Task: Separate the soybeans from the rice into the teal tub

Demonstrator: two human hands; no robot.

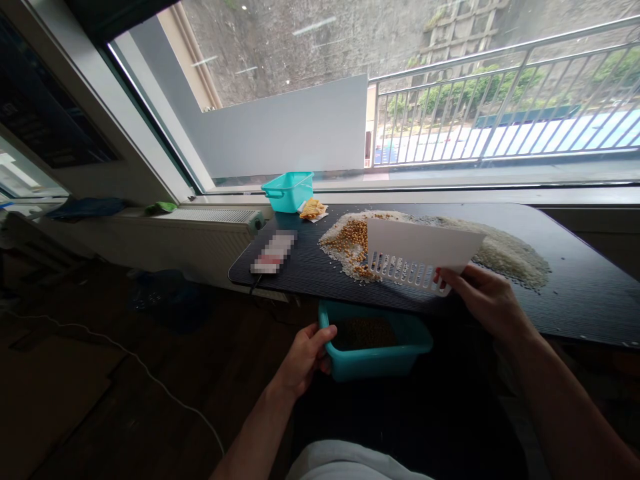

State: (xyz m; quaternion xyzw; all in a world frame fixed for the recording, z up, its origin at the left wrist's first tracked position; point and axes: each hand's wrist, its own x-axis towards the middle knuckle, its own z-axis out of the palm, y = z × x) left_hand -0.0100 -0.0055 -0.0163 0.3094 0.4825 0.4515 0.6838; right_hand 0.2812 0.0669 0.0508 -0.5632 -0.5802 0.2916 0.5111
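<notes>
My left hand (306, 357) grips the left end of a teal plastic bin (375, 363), thumb over its rim. The bin is below the table's front edge, and brownish grains (367, 332) lie in it. In my right hand (487, 297) is a white slotted scraper (423, 247), held by its lower right corner, with its row of slots facing down. Behind and left of the scraper, yellow-brown beans (354, 235) lie mixed with white rice (334, 248) on the dark table. A larger heap of rice (515, 250) spreads to the right, partly hidden by the scraper.
A second teal bin (289, 193) stands at the table's back left corner, beside some yellowish chips on paper (313, 210). A blurred-out flat object (274, 252) with a cable lies at the table's left end. The window and radiator (215, 233) border the dark table (580, 280).
</notes>
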